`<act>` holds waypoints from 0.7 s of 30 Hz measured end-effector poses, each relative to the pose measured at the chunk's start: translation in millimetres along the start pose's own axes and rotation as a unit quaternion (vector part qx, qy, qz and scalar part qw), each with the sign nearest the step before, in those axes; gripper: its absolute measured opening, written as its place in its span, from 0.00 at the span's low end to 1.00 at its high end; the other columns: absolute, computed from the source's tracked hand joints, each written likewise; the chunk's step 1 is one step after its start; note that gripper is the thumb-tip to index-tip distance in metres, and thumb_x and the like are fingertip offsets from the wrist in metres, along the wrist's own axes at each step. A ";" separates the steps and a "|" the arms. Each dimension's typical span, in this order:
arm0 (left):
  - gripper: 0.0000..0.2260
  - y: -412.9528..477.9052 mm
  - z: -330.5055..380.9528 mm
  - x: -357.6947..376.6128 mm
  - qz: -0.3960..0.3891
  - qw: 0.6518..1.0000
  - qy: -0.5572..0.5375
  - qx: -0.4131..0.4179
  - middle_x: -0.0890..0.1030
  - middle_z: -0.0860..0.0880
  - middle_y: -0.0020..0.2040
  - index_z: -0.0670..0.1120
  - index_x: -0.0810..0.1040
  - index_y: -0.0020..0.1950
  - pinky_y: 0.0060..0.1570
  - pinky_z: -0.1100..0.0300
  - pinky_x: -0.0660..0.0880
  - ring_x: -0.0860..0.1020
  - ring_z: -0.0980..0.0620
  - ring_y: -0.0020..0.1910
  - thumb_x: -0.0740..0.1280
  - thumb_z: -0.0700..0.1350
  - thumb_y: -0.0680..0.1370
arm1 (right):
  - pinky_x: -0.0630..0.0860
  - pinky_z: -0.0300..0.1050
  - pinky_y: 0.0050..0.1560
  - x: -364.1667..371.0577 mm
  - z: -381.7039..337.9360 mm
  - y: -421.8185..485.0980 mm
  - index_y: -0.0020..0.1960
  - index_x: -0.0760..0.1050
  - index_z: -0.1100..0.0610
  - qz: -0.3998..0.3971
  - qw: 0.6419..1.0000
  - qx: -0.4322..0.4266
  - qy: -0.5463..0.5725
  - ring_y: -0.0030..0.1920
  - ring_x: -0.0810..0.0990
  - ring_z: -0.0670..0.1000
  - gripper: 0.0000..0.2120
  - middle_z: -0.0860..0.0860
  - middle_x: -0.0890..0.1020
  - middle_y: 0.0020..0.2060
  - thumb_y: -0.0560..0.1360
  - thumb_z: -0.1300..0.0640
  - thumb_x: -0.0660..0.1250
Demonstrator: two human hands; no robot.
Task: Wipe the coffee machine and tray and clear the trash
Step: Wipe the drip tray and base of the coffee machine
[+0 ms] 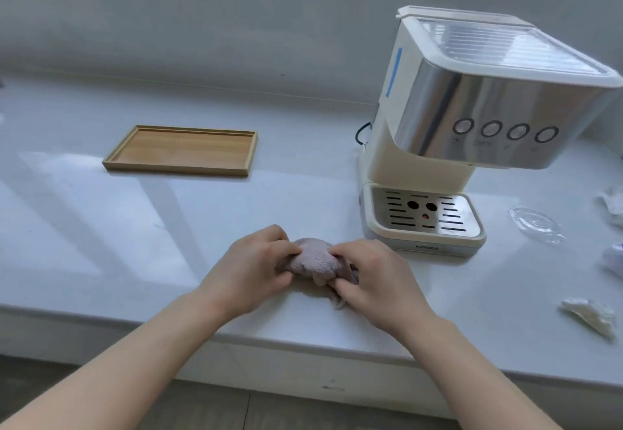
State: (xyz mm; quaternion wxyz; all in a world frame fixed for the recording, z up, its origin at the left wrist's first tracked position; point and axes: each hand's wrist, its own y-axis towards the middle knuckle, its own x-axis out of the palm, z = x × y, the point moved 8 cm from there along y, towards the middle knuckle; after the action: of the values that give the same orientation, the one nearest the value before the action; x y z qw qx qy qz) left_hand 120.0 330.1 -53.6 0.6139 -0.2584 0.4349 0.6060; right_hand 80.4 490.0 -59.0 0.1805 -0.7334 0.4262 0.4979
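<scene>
**Both hands bunch one cloth in front of the coffee machine**

One wooden tray [180, 151] lies well left of the coffee machine [472, 119]. Left hand [251, 269] and right hand [377, 278] have fingers curled tight on one cloth [315, 259], front-left of the machine. To its right: one clear lid [534, 224] and three crumpled trash pieces [590, 316].

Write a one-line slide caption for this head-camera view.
Both hands, left and right, bunch a cloth beside the coffee machine.
</scene>
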 end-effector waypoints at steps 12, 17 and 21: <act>0.18 -51.2 -59.3 -74.4 0.101 0.994 0.026 -0.037 0.77 0.50 0.47 0.46 0.83 0.57 0.42 0.54 0.77 0.77 0.50 0.42 0.74 0.35 0.69 | 0.68 0.44 0.50 28.2 -85.5 50.6 0.62 0.78 0.51 -0.018 0.997 -0.070 0.010 0.51 0.72 0.55 0.20 0.51 0.80 0.52 0.70 0.57 0.70; 0.17 -64.5 -77.6 -79.6 0.107 0.991 0.037 -0.066 0.77 0.50 0.47 0.45 0.83 0.57 0.42 0.53 0.77 0.77 0.49 0.43 0.74 0.35 0.69 | 0.67 0.42 0.52 46.0 -102.1 61.1 0.64 0.77 0.51 -0.027 0.996 -0.082 0.002 0.53 0.70 0.54 0.20 0.51 0.80 0.54 0.72 0.59 0.68; 0.18 -68.9 -88.6 -73.6 0.111 0.990 0.040 -0.081 0.78 0.48 0.48 0.44 0.82 0.57 0.45 0.53 0.77 0.78 0.47 0.45 0.73 0.34 0.69 | 0.68 0.44 0.54 57.2 -105.9 63.8 0.63 0.76 0.52 -0.033 0.995 -0.088 -0.011 0.53 0.69 0.55 0.20 0.51 0.79 0.56 0.72 0.61 0.66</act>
State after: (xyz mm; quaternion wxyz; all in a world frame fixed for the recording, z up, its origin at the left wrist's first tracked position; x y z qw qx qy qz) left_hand 175.5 208.0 -49.0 0.5016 -0.2817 0.4346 0.6930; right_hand 98.2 355.1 -52.8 0.1362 -0.7548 0.3538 0.5354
